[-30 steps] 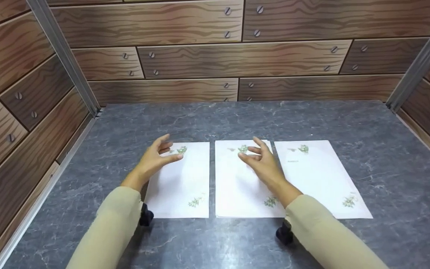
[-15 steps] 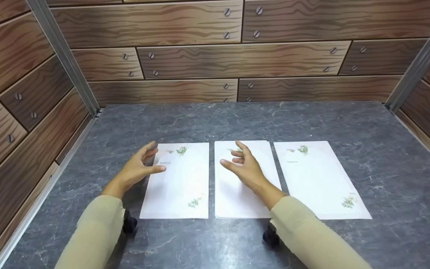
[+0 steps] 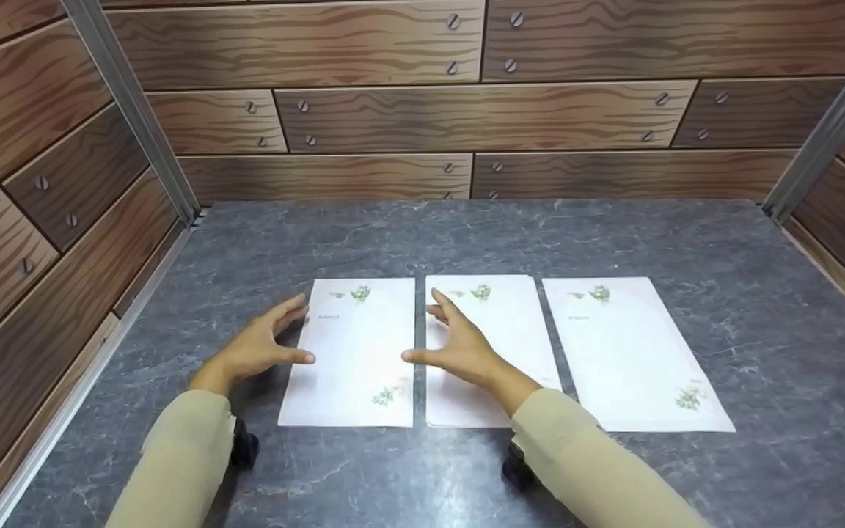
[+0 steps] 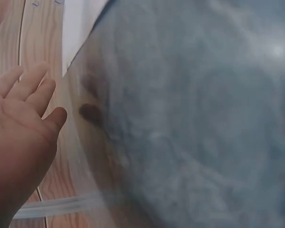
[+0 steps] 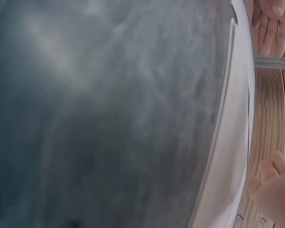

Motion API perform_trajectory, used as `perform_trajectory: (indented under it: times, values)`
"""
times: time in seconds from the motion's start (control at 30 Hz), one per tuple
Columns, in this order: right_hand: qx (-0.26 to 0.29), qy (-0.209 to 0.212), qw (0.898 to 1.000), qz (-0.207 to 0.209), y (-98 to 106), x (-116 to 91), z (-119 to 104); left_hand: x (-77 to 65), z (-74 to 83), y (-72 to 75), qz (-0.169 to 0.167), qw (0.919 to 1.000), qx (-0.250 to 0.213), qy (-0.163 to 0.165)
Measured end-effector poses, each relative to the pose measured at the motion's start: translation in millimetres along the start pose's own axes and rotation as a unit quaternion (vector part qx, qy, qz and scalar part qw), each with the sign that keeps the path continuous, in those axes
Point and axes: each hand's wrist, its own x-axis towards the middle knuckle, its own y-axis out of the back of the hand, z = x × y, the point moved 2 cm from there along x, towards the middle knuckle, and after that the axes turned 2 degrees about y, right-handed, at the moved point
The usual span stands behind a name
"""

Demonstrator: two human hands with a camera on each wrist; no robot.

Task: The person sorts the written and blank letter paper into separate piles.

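Three white sheets with small green floral prints lie in a row: a left sheet, a middle sheet and a right sheet. At the middle one, a second paper edge peeks out along its border. My left hand is beside the left sheet's outer edge, thumb overlapping the paper in the head view. Over the middle sheet is my right hand, its thumb tip at the left sheet's right edge. Both hands hold nothing, fingers extended and thumbs spread, palms facing each other. The left wrist view shows the left palm bare.
The sheets rest on a dark grey marbled tabletop. Wood-patterned panels form the back and sides, with metal posts at the corners. A black wrist device sits under each sleeve.
Both hands have moved left and nearer the body, the right one from over the middle sheet toward the gap beside the left sheet. The sheets have stayed in place.
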Motion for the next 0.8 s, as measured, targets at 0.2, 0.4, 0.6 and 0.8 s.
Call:
perform_trajectory:
  times: [0.2, 0.4, 0.6, 0.8]
  values:
    - [-0.060, 0.021, 0.997, -0.045, -5.8, 0.5, 0.1, -1.2, -3.9, -0.4, -0.022, 0.9996, 0.002, -0.016]
    - [-0.105, 0.033, 0.991, -0.077, -9.7, 0.8, -2.7, -0.1, -6.6, -0.5, -0.024, 0.9995, 0.021, -0.006]
    - [-0.156, 0.039, 0.982, -0.095, -14.8, 2.7, -3.7, 1.1, -10.0, -2.8, -0.042, 0.9981, 0.045, -0.005]
    - [-0.187, 0.037, 0.976, -0.104, -17.1, 5.0, -3.1, 0.0, -11.7, -1.7, -0.042, 0.9961, 0.078, -0.005]
